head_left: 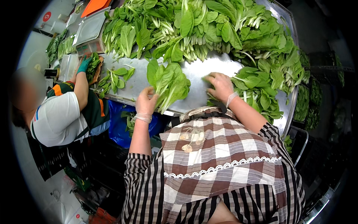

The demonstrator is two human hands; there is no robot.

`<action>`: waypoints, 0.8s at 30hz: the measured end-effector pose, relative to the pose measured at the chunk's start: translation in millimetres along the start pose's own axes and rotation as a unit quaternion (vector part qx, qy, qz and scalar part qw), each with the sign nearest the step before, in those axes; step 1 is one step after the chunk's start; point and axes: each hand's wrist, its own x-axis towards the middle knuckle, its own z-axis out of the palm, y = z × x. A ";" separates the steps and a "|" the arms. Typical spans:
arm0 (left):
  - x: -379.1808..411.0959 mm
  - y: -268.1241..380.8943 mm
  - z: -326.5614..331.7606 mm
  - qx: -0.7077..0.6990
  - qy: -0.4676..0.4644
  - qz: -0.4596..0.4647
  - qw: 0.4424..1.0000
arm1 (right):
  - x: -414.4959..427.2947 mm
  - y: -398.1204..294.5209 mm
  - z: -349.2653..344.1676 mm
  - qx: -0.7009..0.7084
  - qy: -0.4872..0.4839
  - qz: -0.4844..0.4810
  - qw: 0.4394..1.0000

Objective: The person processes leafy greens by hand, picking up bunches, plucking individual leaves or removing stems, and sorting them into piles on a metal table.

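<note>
My left hand, in a thin clear glove, grips the stem end of a loose bunch of leafy greens. The bunch's broad leaves fan away from me above the metal table. To the right, my right hand, gloved alike, hovers low near a smaller heap of greens. Its fingers are apart and slightly blurred; a bit of green shows by the fingertips, and whether they touch it is unclear. Beyond both hands lies a large pile of the same pale-stemmed greens.
At left a co-worker's green-gloved hand rests on greens in a brown tray, beside a scale-like box. Loose sprigs lie between us. A blue plastic bag hangs below the table edge. Crates of greens stand at right.
</note>
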 end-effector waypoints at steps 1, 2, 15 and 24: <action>-1.9 -3.3 1.3 -0.002 0.010 -0.008 1.000 | -4.3 0.1 -1.2 0.001 -0.032 -0.008 0.999; -3.4 -5.6 2.1 -0.004 0.019 -0.016 1.000 | -10.7 3.9 -0.1 0.011 -0.033 -0.022 0.999; 5.9 -22.0 2.8 -0.027 0.009 -0.037 0.999 | -69.5 30.3 -25.5 0.063 -0.078 0.007 0.995; -16.5 11.0 -0.4 0.021 0.157 0.158 0.975 | -43.0 15.4 -26.4 0.051 -0.056 0.001 0.997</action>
